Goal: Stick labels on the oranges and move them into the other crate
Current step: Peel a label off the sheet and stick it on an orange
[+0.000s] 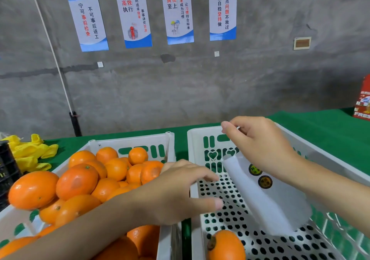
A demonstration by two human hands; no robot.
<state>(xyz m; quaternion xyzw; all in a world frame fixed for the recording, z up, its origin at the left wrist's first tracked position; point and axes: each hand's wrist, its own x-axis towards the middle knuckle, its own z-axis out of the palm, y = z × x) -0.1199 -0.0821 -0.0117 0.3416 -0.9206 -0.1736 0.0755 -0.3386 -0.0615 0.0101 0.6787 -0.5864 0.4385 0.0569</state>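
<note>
A: Entry, head view. What is hard to read?

B: The right hand [260, 145]. Thumb and forefinger are pressed tip to tip, the other fingers curled. Whether a label sits in that pinch I cannot tell; it is blurred. The hand also covers one edge of the white glossy label sheet [270, 203], so I cannot tell what grips the sheet.

A: The sheet itself?

B: Smooth, curved, tilted inside the white perforated plastic crate on the right [198, 139]. Two round dark stickers with yellow print [255, 169] remain on it, print unreadable.

A: Left hand?

B: The left hand [180, 191] is palm down with fingers spread, gripping nothing, over the adjoining rims of both crates. Its forearm hides part of the fruit.

A: Fruit location?

B: A heap of glossy, dimpled oranges [78, 181] fills the white slotted plastic crate on the left [128, 140]. A single orange with a dark stem scar [226, 245] lies on the right crate's floor, cut off by the bottom edge.

A: Surroundings?

B: Green cloth [320, 125] under the crates; crumpled yellow foam nets [28, 151] beside a black crate [8, 169], cut off at left; a red printed box [363, 101], cut off at right.
</note>
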